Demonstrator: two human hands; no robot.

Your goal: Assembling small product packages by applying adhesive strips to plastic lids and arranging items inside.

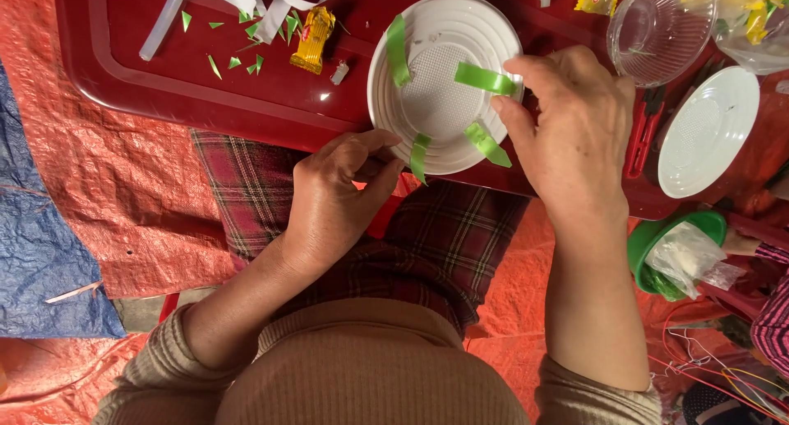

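Observation:
A white plastic plate (436, 96) lies upside down at the near edge of a dark red table (164, 71). Several green ribbon strips stick to its rim. My left hand (341, 191) pinches the plate's near rim beside a green strip (419, 156). My right hand (571, 129) rests on the plate's right rim, its fingertips on another green strip (486, 80); a further strip (486, 144) lies just below it.
On the table lie white ribbon lengths (246, 2), small green ribbon scraps (238, 43), a yellow tape dispenser (313, 39), a clear plastic bowl (653, 22), a second white plate (707, 129) and red scissors (641, 133). A green bowl with a plastic bag (682, 252) sits lower right.

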